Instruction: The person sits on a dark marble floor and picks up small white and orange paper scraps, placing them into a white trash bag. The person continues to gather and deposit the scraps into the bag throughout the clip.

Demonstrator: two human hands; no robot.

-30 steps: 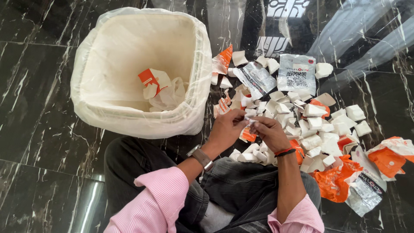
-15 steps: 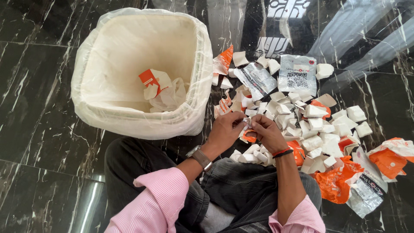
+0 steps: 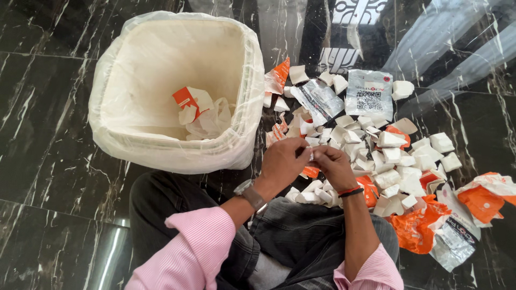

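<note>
Left hand: fingers curled, tips pinched on a small white crumpled packet; metal wristwatch on the wrist, pink striped sleeve pushed up the forearm.

Right hand: fingers bent inward, thumb and forefinger closed on the same packet from the other side; red and black bands at the wrist. The two hands meet fingertip to fingertip, forearms converging from the lap.

Step in hand, as judged: opening or tearing the packet, held just right of the bin's near corner. Whether it is already torn, cannot tell. Any further pull calls for opposing force from the two pinches.

Small orange torn scrap: just below the packet.

Heap of white crumpled packets and orange foil wrappers: spread on the floor, right of the bin.

Cream square waste bin lined with a clear plastic bag: holds a few white and orange scraps.

Black marble floor: carries everything.
</note>
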